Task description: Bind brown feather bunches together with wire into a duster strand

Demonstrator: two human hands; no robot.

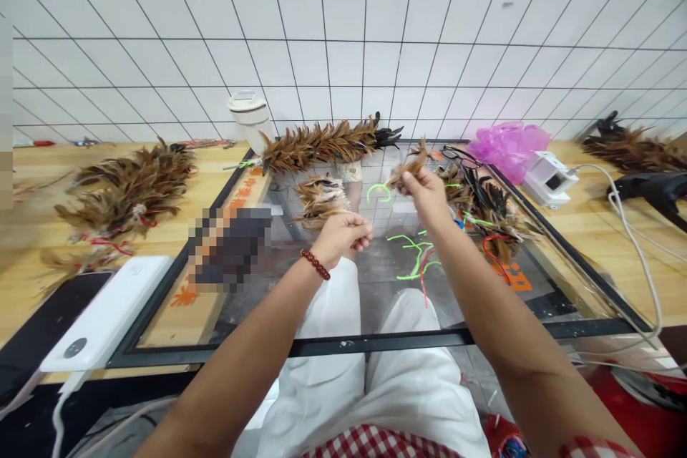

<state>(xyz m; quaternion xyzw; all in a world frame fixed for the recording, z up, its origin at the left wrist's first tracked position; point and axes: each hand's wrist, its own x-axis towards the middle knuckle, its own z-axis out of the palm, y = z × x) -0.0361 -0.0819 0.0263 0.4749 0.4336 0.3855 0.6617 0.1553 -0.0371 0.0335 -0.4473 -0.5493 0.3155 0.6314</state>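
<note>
Brown feathers [422, 156] are pinched between the thumb and fingers of my right hand [430, 199], raised over the glass panel [370, 293]. A bright green cord [378, 191] curls just left of those feathers. My left hand [343, 235], with a beaded bracelet at the wrist, has its fingertips pressed together; whether anything thin is between them I cannot make out. Just beyond it lies a bunch of brown feathers with pale quills [320, 200]. To the right of my right hand is a pile of dark and brown feathers [486, 204].
A long feather strip [327, 144] lies along the back, near a white canister [250, 118]. More feather strips lie left [134, 186] and far right [638, 147]. Green cord pieces [416, 265] are scattered on the glass. A pink plastic bag [507, 147] and white power bank [110, 311] flank it.
</note>
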